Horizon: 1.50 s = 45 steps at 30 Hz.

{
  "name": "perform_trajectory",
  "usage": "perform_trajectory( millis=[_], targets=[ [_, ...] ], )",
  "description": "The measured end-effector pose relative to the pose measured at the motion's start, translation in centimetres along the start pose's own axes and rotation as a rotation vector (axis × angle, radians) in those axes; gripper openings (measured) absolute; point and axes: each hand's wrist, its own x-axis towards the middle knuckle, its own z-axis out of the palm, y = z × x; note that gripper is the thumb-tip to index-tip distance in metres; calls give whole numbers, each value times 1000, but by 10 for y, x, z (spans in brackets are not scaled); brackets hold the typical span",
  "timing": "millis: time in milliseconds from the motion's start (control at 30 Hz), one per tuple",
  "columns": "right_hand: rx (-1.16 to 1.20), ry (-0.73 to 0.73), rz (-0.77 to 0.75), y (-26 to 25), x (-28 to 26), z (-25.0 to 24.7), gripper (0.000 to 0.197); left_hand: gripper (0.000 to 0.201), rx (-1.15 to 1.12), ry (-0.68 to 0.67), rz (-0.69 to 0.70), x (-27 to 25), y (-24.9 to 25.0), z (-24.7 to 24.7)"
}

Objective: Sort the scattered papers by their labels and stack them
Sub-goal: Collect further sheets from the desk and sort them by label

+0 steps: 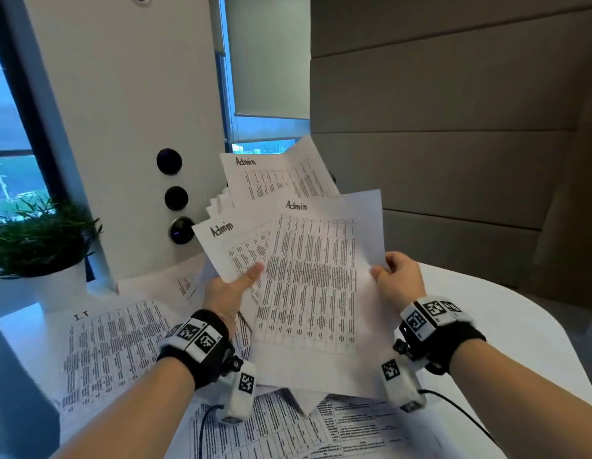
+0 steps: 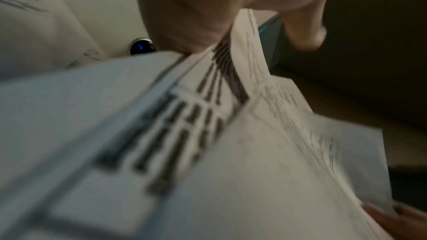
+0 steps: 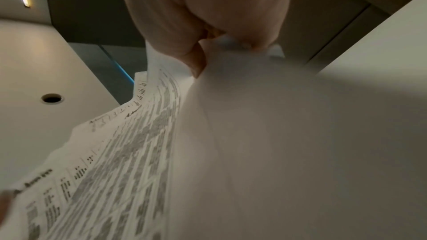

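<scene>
**Admin sheets fanned in both hands, above the table**

My left hand [image 1: 229, 290] pinches a loose fan of Admin sheets [image 1: 241, 250], thumb on top. My right hand [image 1: 399, 275] pinches the front sheet [image 1: 313, 286] at its right edge. All are held up over the table [image 1: 487, 313].

I judge the paper light, limp and slick: sheets slide on each other and droop from a one-edge hold. Gripping opposite edges and tapping them square seems safest.

An I.T sheet [image 1: 112, 346] and more papers [image 1: 288, 429] lie below. A plant [image 1: 39, 240] and a white column [image 1: 122, 127] crowd the far left; wrist cables trail over the papers.
</scene>
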Motion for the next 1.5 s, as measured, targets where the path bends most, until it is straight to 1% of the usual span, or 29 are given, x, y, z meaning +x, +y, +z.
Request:
perform_trajectory(
  millis=[33, 100, 200, 267, 300, 333, 400, 433, 467, 500, 567, 600, 633, 667, 700, 733, 800, 900, 967, 1067, 1167, 1267, 1300, 1400, 1433, 1500],
  targets=[
    [-31, -40, -14, 4, -1, 4, 11, 31, 86, 22, 50, -4, -2, 3],
    [-76, -113, -2, 11, -1, 8, 16, 27, 218, 71, 93, 3, -13, 0],
    [-69, -153, 44, 19, 5, 6, 43, 30, 225, 44, 100, 10, -15, -3],
    [13, -185, 45, 18, 9, -1, 59, 25, 240, 15, 98, 7, -8, -2],
    [75, -225, 35, 14, 9, -6, 59, 25, 252, 4, 111, 5, -5, -1],
    [152, -288, 17, 10, 8, -11, 54, 25, 266, -9, 125, 3, -1, 0],
    [264, -410, -23, 0, 6, -19, 38, 23, 314, -4, 157, -3, 8, 2],
    [271, -423, -33, -7, 4, -21, 31, 24, 317, 12, 181, -7, 14, 5],
    [262, -394, -49, -15, 2, -22, 27, 29, 316, 34, 194, -7, 17, 7],
    [242, -332, -85, -23, 1, -23, 25, 42, 296, 59, 218, -10, 22, 10],
    [260, -198, -174, -39, -2, -24, 23, 78, 259, 129, 280, -14, 30, 18],
    [292, -146, -218, -47, -5, -24, 21, 86, 231, 161, 313, -18, 35, 22],
    [328, -121, -252, -55, -10, -25, 18, 87, 201, 171, 372, -23, 39, 26],
    [368, -115, -278, -59, -15, -26, 17, 79, 189, 175, 432, -30, 42, 30],
    [394, -134, -306, -61, -20, -26, 18, 65, 200, 159, 489, -37, 44, 33],
    [403, -163, -338, -61, -25, -25, 20, 55, 223, 149, 526, -44, 45, 36],
    [385, -202, -349, -55, -32, -25, 24, 46, 238, 121, 555, -50, 42, 37],
    [385, -164, -317, -47, -37, -21, 25, 52, 203, 80, 550, -59, 42, 39],
    [404, -125, -299, -45, -38, -19, 27, 54, 174, 65, 574, -60, 45, 41],
    [428, -88, -315, -50, -35, -15, 41, 58, 227, 99, 592, -60, 53, 46],
    [384, -68, -351, -61, -33, -10, 43, 48, 272, 98, 574, -54, 55, 55],
    [325, -122, -354, -61, -30, -4, 53, 44, 309, 105, 573, -52, 54, 59],
    [313, -108, -347, -58, -28, -4, 56, 45, 291, 106, 572, -49, 53, 57],
    [311, 6, -312, -48, -24, -11, 60, 51, 270, 128, 581, -52, 56, 52],
    [317, 17, -300, -48, -25, -13, 61, 53, 281, 115, 582, -53, 55, 52],
    [323, -30, -315, -53, -30, -13, 64, 58, 336, 91, 589, -55, 55, 55]
  ],
)
